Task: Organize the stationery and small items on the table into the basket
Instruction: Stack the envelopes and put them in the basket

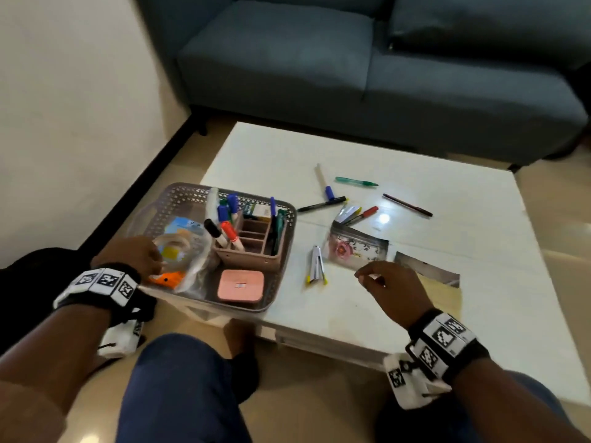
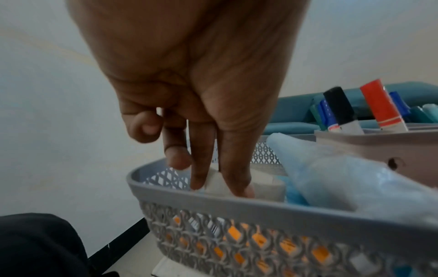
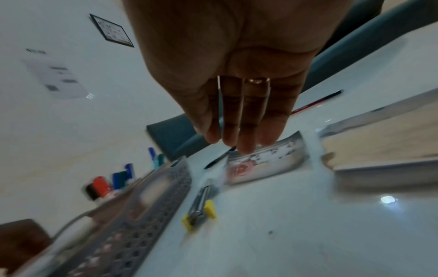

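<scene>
A grey lattice basket (image 1: 179, 190) (image 2: 237, 201) sits on the left part of the white table (image 1: 447, 330). It holds a compartment organiser (image 1: 256, 243) with markers, a pink case (image 1: 240, 285), an orange item (image 1: 168, 279) and a clear plastic bag (image 1: 188, 251). My left hand (image 1: 156, 266) (image 2: 220, 188) reaches into its front-left corner, two straight fingers touching a white item (image 2: 267, 187). My right hand (image 1: 367, 278) (image 3: 237, 143) hovers empty and relaxed over the table, just in front of a floral zip pouch (image 1: 355, 247) (image 3: 265, 161). A metal tool with yellow tips (image 1: 316, 266) (image 3: 201, 208) lies between basket and pouch.
Loose on the table beyond the pouch lie a green pen (image 1: 356, 181), a black pen (image 1: 321, 204), a dark red pen (image 1: 407, 205), a red-capped marker (image 1: 363, 215) and a blue-capped pen (image 1: 324, 183). A brown pad (image 1: 444, 289) lies right of my right hand. A grey-blue sofa (image 1: 351, 75) stands behind.
</scene>
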Motion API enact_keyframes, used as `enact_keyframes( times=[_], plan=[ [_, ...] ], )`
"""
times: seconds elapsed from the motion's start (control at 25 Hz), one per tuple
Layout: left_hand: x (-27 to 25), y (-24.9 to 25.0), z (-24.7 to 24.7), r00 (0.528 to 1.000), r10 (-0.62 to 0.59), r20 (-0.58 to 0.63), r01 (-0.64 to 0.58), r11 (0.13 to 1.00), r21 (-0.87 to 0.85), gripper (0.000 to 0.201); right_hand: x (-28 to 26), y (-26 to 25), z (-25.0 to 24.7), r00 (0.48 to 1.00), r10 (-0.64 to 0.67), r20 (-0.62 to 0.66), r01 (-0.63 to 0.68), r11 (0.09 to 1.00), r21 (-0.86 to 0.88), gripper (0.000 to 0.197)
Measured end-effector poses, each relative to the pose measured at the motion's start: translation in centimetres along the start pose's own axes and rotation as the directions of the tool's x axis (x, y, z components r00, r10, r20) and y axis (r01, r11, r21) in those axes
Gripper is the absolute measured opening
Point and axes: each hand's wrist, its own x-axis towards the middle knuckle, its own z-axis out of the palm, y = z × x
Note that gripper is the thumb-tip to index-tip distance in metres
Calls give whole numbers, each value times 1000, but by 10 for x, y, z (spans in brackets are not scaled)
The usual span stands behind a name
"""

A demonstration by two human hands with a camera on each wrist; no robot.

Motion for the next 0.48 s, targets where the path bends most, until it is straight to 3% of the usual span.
enact_keyframes(
  times=[0.12, 0.28, 0.36, 0.44, 0.48],
  plan=[
    [12, -6, 8, 994, 67, 83, -71, 997, 42, 42, 20, 41, -13, 991, 133, -12, -134, 984, -120, 13],
    [11, -16, -5, 982, 79, -174, -121, 961, -248, 20, 29, 77, -29, 948, 312, -71, -319, 933, -167, 14],
    [-7, -8, -18, 950, 109, -293, -227, 884, -408, 22, 25, 90, -32, 905, 423, -39, -420, 878, -228, 37],
    [-48, 29, -42, 918, 140, -371, -335, 775, -535, 37, 14, 98, -30, 882, 456, 123, -391, 851, -351, 75],
    [-67, 50, -49, 904, 172, -392, -382, 737, -558, 33, 7, 100, -27, 865, 462, 198, -359, 843, -400, 88]
  ],
)
